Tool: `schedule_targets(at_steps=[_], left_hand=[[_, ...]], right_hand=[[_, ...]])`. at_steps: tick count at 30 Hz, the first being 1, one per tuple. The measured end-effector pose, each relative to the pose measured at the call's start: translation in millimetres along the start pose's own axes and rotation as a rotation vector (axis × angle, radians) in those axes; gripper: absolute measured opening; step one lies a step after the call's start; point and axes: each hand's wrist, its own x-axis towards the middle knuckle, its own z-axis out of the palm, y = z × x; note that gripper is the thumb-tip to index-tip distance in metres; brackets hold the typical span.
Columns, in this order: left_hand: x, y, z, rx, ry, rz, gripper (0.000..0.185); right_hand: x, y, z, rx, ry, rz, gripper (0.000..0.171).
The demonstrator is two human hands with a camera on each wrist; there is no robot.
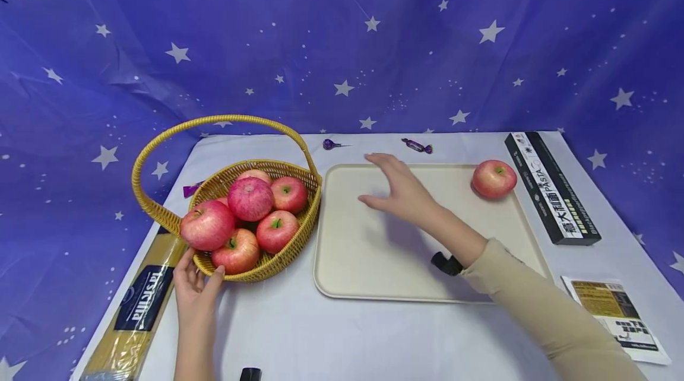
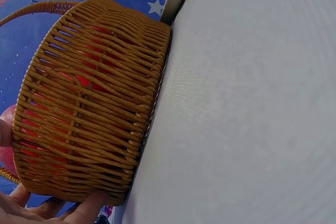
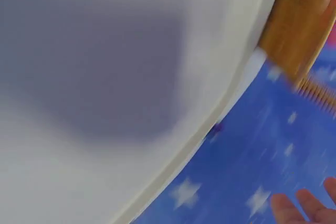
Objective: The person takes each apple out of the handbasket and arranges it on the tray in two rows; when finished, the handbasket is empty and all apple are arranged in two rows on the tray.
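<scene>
Table (image 1: 342, 333) under a pale cloth, starred blue backdrop (image 1: 342, 43) behind it. On the cloth, centre-right: cream tray (image 1: 374, 268), lying flat, its left rim just beside my basket. One apple on the tray (image 1: 494, 178), in the far right corner, well apart from my fingers. Wicker basket (image 1: 288, 250) with an arched handle, left of the tray, heaped with red apples (image 1: 251, 198) — the left wrist view shows its woven wall (image 2: 89, 108) up close, red showing through the gaps. My left hand (image 1: 195, 289) rests against the basket's near-left wall, fingers curled round the lower rim, thumb up along the side; in the left wrist view my fingertips (image 2: 86, 208) press under the base. My right hand (image 1: 401, 191) hovers above the middle of the tray, fingers straight and spread, holding nothing — a shadow lies on the tray beneath it. The right wrist view is blurred: tray rim, a slice of basket, and my fingertips (image 3: 310, 208) at the lower right are all I can make out. Long black pasta box (image 1: 550, 188), right of the tray, running front to back. Spaghetti packet (image 1: 139, 304), yellow with a dark label, at the left table edge, just beside my left hand. Flat printed packet (image 1: 614, 316), near right corner. Smallest: two purple-wrapped sweets (image 1: 417, 145) beyond the tray's far edge, and another (image 1: 191, 189) left of the basket.
</scene>
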Motion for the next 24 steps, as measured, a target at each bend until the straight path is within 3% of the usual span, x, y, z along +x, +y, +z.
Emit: schedule_targets(at_steps=[6, 11, 16, 24], left_hand=[[0.0, -1.7, 0.6, -0.008, -0.001, 0.015, 0.068], [0.2, -1.8, 1.0, -0.019, -0.005, 0.03, 0.067], [0.6, -1.3, 0.8, -0.007, 0.0, 0.021, 0.067], [1.3, -2.2, 1.7, 0.015, 0.011, -0.017, 0.07]], right_hand=[[22.4, -56.2, 39.9, 0.011, -0.115, -0.16, 0.078], [42.5, -87.0, 70.1, 0.104, -0.195, -0.197, 0.076], [66.3, -103.6, 96.6, 0.204, -0.224, -0.139, 0.083], [88.4, -116.9, 121.7, 0.2, -0.237, -0.007, 0.086]])
